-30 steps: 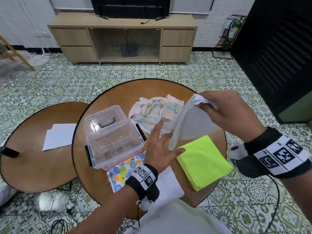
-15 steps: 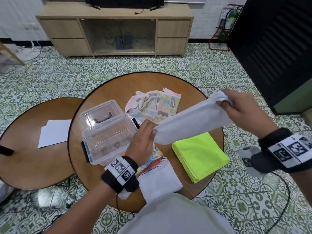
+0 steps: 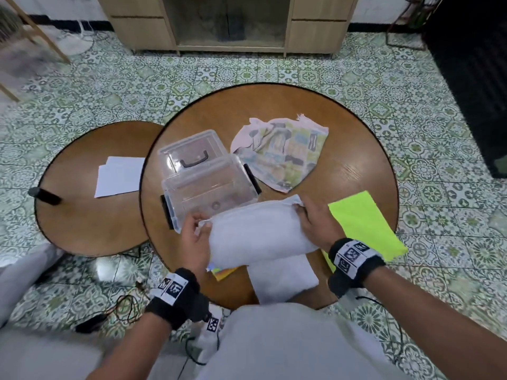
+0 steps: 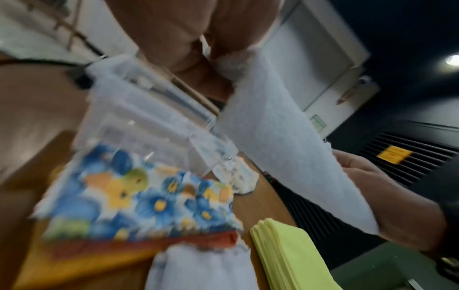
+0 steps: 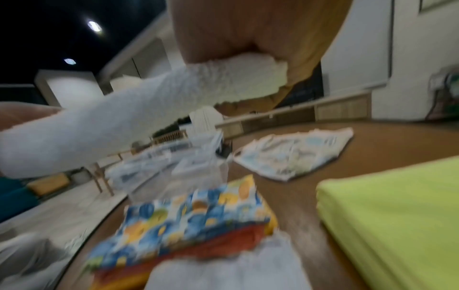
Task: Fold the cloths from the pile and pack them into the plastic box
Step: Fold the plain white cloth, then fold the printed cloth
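Observation:
A white cloth is stretched between my two hands just above the round table's front half. My left hand pinches its left end and my right hand pinches its right end. The clear plastic box stands open and empty just behind the cloth, its lid tipped back. A crumpled patterned cloth lies behind and right of the box. A blue flowered cloth lies folded under the white one. A folded white cloth sits at the table's near edge.
A folded neon yellow cloth lies at the round table's right edge. A lower round table to the left carries white paper sheets. Cables trail on the tiled floor at the lower left. A wooden cabinet stands at the far wall.
Both hands have brought the white cloth down and toward me, from raised over the yellow cloth to low in front of the box. My head has tilted down.

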Tool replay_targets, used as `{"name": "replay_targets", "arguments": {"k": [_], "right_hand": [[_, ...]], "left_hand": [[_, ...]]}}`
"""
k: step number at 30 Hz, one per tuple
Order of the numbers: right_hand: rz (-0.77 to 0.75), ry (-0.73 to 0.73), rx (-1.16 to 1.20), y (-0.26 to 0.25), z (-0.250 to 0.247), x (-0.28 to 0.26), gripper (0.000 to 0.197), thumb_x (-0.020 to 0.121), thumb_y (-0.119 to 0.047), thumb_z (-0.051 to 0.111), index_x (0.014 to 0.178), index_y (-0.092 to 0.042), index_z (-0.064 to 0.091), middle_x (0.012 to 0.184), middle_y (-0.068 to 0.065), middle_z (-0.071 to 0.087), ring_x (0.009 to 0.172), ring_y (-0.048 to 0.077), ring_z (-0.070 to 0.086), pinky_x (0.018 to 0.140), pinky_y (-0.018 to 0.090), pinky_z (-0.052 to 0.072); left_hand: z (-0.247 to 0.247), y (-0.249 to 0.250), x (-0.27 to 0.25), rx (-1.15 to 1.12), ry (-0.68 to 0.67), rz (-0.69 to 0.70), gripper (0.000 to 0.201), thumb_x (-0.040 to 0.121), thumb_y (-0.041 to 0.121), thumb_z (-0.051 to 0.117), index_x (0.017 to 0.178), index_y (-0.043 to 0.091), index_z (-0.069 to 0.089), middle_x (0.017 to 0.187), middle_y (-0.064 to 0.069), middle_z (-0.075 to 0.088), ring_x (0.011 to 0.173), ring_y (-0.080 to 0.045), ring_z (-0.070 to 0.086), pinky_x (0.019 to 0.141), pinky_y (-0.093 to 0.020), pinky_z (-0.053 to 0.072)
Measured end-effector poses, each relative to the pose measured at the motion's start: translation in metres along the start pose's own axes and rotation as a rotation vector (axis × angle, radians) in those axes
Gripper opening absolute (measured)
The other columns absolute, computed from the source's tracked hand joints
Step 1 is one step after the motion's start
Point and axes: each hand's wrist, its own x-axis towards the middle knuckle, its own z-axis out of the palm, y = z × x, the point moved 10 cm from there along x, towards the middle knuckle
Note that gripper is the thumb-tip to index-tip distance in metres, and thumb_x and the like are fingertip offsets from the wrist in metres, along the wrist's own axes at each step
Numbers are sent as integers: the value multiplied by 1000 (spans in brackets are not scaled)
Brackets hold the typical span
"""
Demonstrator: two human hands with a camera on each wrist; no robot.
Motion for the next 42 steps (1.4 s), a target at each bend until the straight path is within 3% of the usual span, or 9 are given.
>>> {"name": "replay_targets", "arguments": {"k": [5, 9, 11, 19, 26, 30, 34, 37, 42], "right_hand": [[78, -132, -11, 15, 72, 17, 32, 103, -25, 42, 130, -12, 51, 109, 24, 63, 102, 40, 58, 81, 42, 42], [97, -118, 23, 19, 98, 29, 19, 101, -18, 45, 111, -5, 54, 96, 25, 63, 89, 40, 59, 72, 41, 40], [146, -101, 47, 23, 106, 34, 17, 101, -17, 45, 103, -3, 54, 90, 23, 60, 85, 39, 57, 66, 34, 29], [126, -98, -63, 30, 114, 59, 28, 101, -17, 45, 122, -2, 55, 115, 27, 63, 103, 41, 58, 76, 33, 29], [176, -187, -343, 61, 142, 72, 35, 101, -25, 43, 127, -3, 50, 116, 24, 60, 99, 41, 60, 76, 43, 44], [-39, -89, -627, 45, 132, 69, 32, 96, -27, 36, 112, -6, 54, 102, 18, 54, 85, 32, 53, 69, 41, 41], [-476, -143, -500, 10, 153, 42, 26, 83, -23, 65, 107, -14, 63, 105, 10, 61, 91, 30, 58, 73, 39, 49], [-420, -310, -501, 17, 164, 38, 39, 79, -32, 70, 117, -22, 64, 117, 8, 61, 104, 28, 60, 78, 36, 51], [-233, -259, -230, 30, 132, 47, 38, 83, -22, 55, 120, -16, 58, 120, 5, 56, 104, 22, 58, 85, 39, 51]], "left_hand": [[-29, -83, -6, -48, 165, -236, 19, 97, 15, 54, 89, 32, 55, 89, -4, 53, 83, -21, 53, 76, -39, 43], [3, -147, -12, -322, -11, -682, 38, 96, 40, 56, 116, 9, 64, 112, -10, 70, 102, -28, 67, 89, -42, 52], [6, -158, -12, -288, -28, -717, 41, 92, 31, 64, 124, 5, 61, 117, -16, 68, 107, -34, 65, 96, -51, 50], [-15, -138, 17, 277, 105, -499, 43, 102, 31, 45, 137, 7, 42, 128, -14, 58, 117, -31, 55, 86, -26, 37], [-11, -154, 22, 628, 73, -503, 45, 98, 42, 45, 133, 13, 39, 117, -20, 61, 101, -42, 61, 82, -43, 48], [-13, -119, 15, 796, 224, -256, 43, 83, 34, 66, 113, 8, 48, 109, -15, 51, 98, -35, 55, 82, -43, 46], [58, -91, 3, 1034, -161, 168, 33, 76, 26, 65, 105, 14, 56, 103, -8, 51, 94, -29, 49, 82, -41, 44], [100, -118, 5, 1236, -513, 105, 44, 78, 26, 53, 122, 19, 51, 121, -8, 50, 107, -30, 48, 91, -40, 41], [172, -53, 14, 1100, -591, 325, 37, 83, 20, 53, 120, 16, 57, 111, -6, 62, 98, -26, 58, 80, -37, 50]]}}
